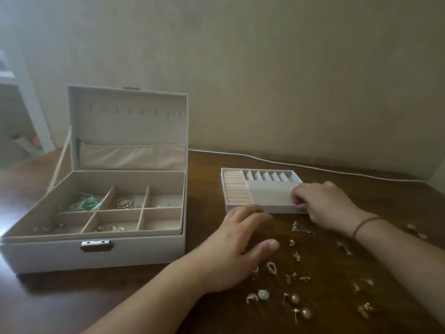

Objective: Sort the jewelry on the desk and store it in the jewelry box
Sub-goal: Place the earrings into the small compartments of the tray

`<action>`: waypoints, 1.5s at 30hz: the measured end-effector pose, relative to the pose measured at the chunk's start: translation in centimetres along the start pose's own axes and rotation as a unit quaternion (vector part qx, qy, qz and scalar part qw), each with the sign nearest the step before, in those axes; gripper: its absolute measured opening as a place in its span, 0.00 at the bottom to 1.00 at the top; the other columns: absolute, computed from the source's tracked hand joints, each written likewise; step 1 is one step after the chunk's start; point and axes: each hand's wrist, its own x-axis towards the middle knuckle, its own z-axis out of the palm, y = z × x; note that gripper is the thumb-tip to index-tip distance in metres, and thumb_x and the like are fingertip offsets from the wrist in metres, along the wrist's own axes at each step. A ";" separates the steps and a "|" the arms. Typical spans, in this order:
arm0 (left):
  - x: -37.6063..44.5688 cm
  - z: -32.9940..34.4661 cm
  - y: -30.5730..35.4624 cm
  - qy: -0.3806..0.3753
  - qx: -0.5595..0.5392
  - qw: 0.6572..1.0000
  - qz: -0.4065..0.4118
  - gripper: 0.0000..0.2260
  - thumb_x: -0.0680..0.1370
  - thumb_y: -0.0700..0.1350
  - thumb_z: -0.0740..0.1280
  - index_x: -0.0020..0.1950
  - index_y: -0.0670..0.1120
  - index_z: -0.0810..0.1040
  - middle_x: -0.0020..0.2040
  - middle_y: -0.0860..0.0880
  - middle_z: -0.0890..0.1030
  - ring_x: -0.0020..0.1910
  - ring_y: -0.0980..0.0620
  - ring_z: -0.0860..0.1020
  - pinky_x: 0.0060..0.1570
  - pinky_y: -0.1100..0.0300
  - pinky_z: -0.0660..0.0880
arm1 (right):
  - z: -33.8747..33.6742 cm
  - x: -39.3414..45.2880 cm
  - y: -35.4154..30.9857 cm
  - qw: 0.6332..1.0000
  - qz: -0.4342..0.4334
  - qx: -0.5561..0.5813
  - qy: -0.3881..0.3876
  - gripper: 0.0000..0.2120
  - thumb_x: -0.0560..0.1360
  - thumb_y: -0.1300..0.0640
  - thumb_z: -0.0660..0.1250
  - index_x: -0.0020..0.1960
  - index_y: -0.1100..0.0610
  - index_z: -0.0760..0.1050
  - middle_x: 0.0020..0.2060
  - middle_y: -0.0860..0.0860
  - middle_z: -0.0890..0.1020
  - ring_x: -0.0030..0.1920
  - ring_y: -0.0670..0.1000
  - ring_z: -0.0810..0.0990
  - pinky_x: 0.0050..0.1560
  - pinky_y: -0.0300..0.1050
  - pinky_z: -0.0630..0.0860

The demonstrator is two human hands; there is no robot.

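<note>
earrings (299, 283) lie scattered on the dark wood desk (120, 297) nearest the camera, mostly gold-tone w/ a few pearl studs (301, 306) at the front, a pearl-rimmed loop (270, 267) just beside the left hand; a pair of long pins (302, 227) sits further back, near the right wrist; left hand (237, 247) rests flat on the desk w/ fingers straight & thumb spread, holding nothing, fingertips reaching the front edge of the tray insert (262, 190); right hand (323, 204), w/ a thin brown band (363, 225) at the wrist, has fingers curled round the right end of a pale flat cover piece (271, 195) lying over the tray's front right part; tray has ring rolls on its left & small slots at the back; jewelry box (96, 251) stands to the left, lid (127, 126) upright & open, base split into compartments; green piece (84, 204) in back left one, gold chain (124, 202) in back middle, small gold bits in the front ones; white cable (313, 168) runs along the desk's far edge by the wall.
</note>
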 end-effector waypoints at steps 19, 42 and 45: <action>0.7 0.2 -1.0 0.074 -0.020 0.991 -0.106 0.32 0.73 0.69 0.51 0.74 0.59 0.63 0.75 0.59 0.61 0.74 0.58 0.60 0.73 0.55 0.63 | 1.7 1.8 4.5 0.960 0.202 0.189 0.050 0.05 0.78 0.57 0.66 0.48 0.53 0.80 0.48 0.51 0.82 0.46 0.48 0.77 0.47 0.43 0.74; 0.2 0.3 -0.5 0.121 0.009 0.992 0.017 0.22 0.77 0.65 0.55 0.65 0.59 0.74 0.62 0.65 0.72 0.64 0.69 0.67 0.63 0.67 0.67 | -3.6 -2.5 -0.4 0.943 0.029 0.324 0.070 0.07 0.77 0.56 0.68 0.51 0.45 0.81 0.48 0.39 0.80 0.50 0.38 0.77 0.50 0.34 0.73; 0.4 0.4 -0.6 0.117 0.015 0.993 -0.027 0.23 0.75 0.66 0.53 0.66 0.59 0.72 0.64 0.65 0.71 0.64 0.67 0.67 0.62 0.68 0.66 | -3.1 -4.3 1.4 0.975 0.051 0.206 -0.063 0.07 0.75 0.53 0.71 0.46 0.40 0.78 0.48 0.39 0.80 0.49 0.40 0.78 0.49 0.34 0.74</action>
